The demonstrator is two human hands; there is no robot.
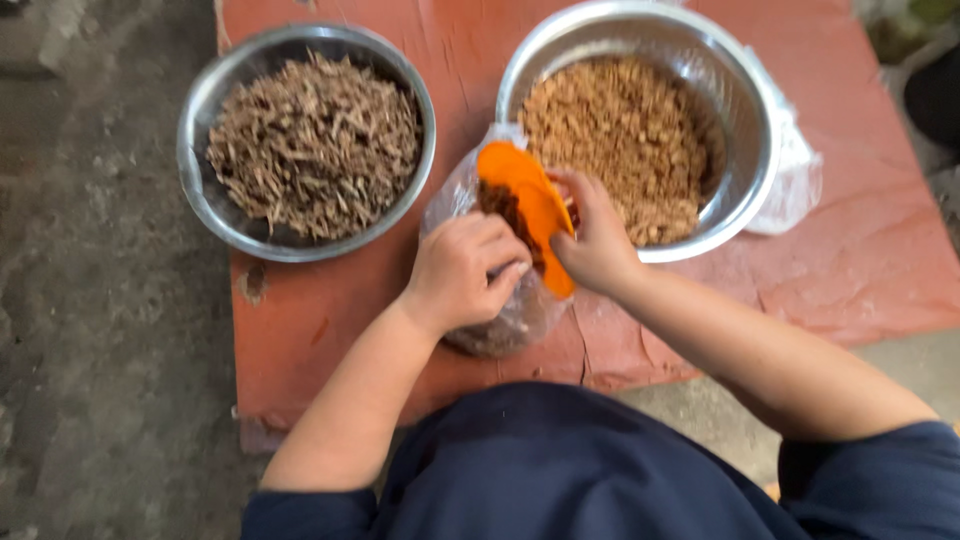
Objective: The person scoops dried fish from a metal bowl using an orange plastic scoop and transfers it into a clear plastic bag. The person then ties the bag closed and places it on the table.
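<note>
- Left hand (462,272) is clamped on the mouth of a clear plastic bag (500,318), fingers (508,275) curled tight round the gathered rim, holding it open at the near middle of the red bench (860,270).
- Right hand (597,240) pinches an orange scoop (528,200), fingers closed on its right edge, the scoop tipped down into the bag's mouth.
- Dark brown bits sit in the hollow of the scoop (sliding or resting, hard to tell through the blur).
- The bag bulges with brownish fill low down, near the bench's near edge, and leans against the right-hand steel bowl (745,150).
- That bowl, far right, is heaped with tan, crumbly pieces (625,140), the pile lying fairly level.
- The left-hand steel bowl (205,120), well apart from the hands, holds a mound of thin, dry, twig-like shreds (315,145).
- Judging progress: the bag looks partly filled, and both bowls carry plenty, so most of the scooping appears undone.
- More clear plastic (795,170) peeks out behind the right bowl.
</note>
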